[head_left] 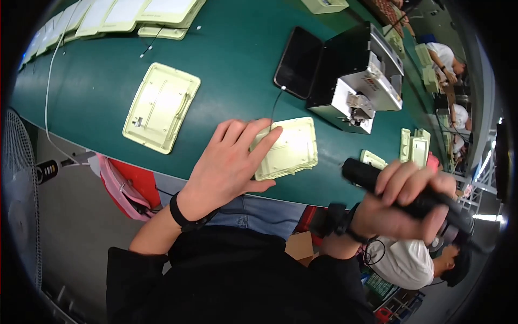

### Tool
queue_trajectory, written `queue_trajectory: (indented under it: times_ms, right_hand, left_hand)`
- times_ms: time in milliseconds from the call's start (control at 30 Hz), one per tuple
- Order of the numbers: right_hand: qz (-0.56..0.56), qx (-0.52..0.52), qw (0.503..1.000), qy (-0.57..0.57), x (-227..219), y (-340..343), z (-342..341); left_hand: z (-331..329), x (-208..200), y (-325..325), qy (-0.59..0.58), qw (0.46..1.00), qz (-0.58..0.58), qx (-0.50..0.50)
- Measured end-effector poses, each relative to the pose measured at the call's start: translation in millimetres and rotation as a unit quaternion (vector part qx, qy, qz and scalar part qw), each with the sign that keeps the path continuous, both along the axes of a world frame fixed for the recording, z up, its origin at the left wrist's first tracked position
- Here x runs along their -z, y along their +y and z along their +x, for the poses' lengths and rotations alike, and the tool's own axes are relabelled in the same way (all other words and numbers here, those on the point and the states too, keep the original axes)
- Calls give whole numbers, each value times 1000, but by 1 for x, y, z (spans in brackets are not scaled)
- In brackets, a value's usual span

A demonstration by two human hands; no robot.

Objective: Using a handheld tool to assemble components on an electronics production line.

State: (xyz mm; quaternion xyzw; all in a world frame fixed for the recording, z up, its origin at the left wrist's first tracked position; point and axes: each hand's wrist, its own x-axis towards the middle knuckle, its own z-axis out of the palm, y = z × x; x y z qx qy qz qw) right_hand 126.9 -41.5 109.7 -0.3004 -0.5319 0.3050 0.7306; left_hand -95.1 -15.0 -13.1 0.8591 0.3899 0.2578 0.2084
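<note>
My left hand (229, 156) lies with its fingers spread on the left part of a pale yellow-green plastic cover (291, 148). The index finger rests on its surface, and the thumb sits by its near edge. A thin dark wire with a small white plug (283, 88) runs out from the cover's far side. Raised off to the right, my right hand (410, 202) is closed around a black electric screwdriver (360, 174), blurred by motion. A second pale cover (162, 108), inner side up, lies to the left on the green table (232, 70).
A black phone (298, 62) lies beside a black-and-silver screw feeder (356, 81). Several pale covers (124, 16) overlap at the far left; small pale parts (415, 147) lie at the right. A fan (21, 205) stands left. People in white work at the right.
</note>
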Motion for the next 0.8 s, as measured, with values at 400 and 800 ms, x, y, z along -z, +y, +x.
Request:
queue_trajectory:
  times_ms: [400,800]
  right_hand:
    - [-78,-132,987,-55,29,-26,-43]
    - [-58,-110,989,-76,55,-19,-65]
  left_hand:
    - [-10,2,-4,-6,1000,-1,3]
    - [-20,26,7,-5,1000,12,15]
